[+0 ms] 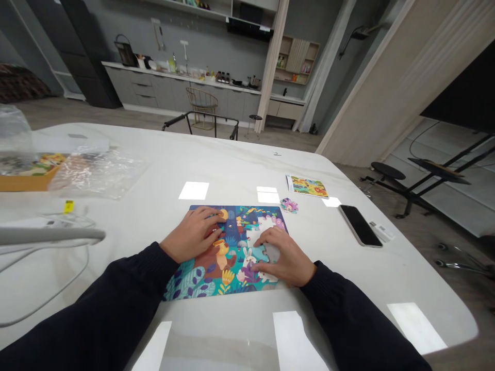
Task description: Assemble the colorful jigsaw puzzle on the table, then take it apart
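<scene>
The multicoloured forest-scene jigsaw puzzle (223,256) on the glossy white counter (228,165) looks mostly assembled; pale gaps (264,222) remain at right, a loose pink-purple piece (289,205) just beyond. The left hand (195,233) rests on it, fingers apart; whether the right hand (286,258) grips anything is unclear.

I'm in a home-style kitchen-diner. Evidence: long grey-fronted counter (166,94) on far wall, flat black range hood (248,28) above, tall dark fridge-like unit (79,54) left, glossy white marble-patterned table (216,165) before me.
</scene>
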A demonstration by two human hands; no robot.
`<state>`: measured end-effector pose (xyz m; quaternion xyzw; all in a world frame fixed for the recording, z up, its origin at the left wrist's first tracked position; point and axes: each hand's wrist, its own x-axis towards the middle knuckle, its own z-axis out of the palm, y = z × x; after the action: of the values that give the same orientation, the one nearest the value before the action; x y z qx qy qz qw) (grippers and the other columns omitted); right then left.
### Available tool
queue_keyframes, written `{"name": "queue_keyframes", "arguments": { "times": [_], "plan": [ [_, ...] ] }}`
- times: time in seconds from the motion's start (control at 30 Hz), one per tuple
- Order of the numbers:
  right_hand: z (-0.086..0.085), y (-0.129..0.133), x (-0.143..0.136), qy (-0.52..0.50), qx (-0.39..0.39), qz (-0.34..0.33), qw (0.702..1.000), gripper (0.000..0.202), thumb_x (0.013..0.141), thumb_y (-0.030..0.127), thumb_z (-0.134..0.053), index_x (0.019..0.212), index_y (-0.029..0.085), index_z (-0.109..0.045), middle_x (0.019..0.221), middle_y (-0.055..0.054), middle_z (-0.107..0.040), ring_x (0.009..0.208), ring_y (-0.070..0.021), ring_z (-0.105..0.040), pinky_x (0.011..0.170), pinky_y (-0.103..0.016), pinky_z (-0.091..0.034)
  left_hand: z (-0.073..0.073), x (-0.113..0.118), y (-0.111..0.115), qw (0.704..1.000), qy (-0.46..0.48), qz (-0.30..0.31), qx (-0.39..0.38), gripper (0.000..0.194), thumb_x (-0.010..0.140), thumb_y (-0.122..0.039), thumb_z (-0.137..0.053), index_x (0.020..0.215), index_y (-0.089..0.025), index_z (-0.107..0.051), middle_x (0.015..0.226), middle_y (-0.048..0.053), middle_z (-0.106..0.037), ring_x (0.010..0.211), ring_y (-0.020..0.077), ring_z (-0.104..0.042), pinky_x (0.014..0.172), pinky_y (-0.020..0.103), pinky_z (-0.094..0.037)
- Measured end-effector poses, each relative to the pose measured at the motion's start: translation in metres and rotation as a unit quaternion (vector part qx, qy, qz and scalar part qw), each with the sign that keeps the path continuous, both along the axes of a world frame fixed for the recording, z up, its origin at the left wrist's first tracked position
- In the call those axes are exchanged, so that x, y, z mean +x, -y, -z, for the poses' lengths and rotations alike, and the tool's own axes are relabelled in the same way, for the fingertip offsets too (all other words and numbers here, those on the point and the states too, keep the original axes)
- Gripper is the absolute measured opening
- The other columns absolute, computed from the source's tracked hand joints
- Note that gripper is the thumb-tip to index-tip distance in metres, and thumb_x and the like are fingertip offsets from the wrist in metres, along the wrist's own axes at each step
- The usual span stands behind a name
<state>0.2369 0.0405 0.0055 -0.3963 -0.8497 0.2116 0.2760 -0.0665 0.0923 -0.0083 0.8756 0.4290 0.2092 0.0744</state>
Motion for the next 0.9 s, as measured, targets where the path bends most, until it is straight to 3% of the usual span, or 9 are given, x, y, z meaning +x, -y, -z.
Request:
{"name": "queue_keyframes", "arguments": {
  "times": [0.23, 0.47, 0.9],
  "plan": [
    [0.004, -0.002, 0.003, 0.010, -0.007, -0.005, 1.000, 0.050, 0.069, 0.048, -0.096, 0.107, 0.024, -0.074, 0.105, -0.008, -0.072, 0.101, -0.0287, -0.068, 0.093, -0.045, -0.054, 0.001, -0.001, 0.000, 1.000, -0.001, 0.002, -0.004, 0.031, 0.101, -0.034, -0.055, 0.127, -0.025, -0.071, 0.138, 0.009, -0.067, 0.130, 0.0306, -0.058, 0.110, 0.050, -0.047],
    [-0.006, -0.002, 0.010, -0.013, -0.041, -0.046, 0.998, 0.030, 0.086, 0.027, -0.083, 0.114, 0.024, -0.074, 0.112, -0.010, -0.075, 0.106, -0.0287, -0.069, 0.099, -0.048, -0.053, 0.001, -0.001, 0.000, 1.000, 0.006, 0.002, -0.007, 0.032, 0.100, -0.033, -0.057, 0.128, -0.025, -0.070, 0.138, 0.009, -0.067, 0.130, 0.0310, -0.057, 0.109, 0.052, -0.048],
    [-0.007, 0.000, 0.010, 0.051, -0.032, -0.060, 0.996, 0.024, 0.090, 0.029, -0.082, 0.114, 0.028, -0.082, 0.114, -0.009, -0.068, 0.107, -0.0265, -0.065, 0.096, -0.044, -0.053, -0.001, 0.001, 0.001, 1.000, -0.006, -0.003, -0.003, 0.032, 0.100, -0.034, -0.058, 0.127, -0.023, -0.071, 0.138, 0.010, -0.067, 0.130, 0.0322, -0.058, 0.108, 0.053, -0.048]
  ]
}}
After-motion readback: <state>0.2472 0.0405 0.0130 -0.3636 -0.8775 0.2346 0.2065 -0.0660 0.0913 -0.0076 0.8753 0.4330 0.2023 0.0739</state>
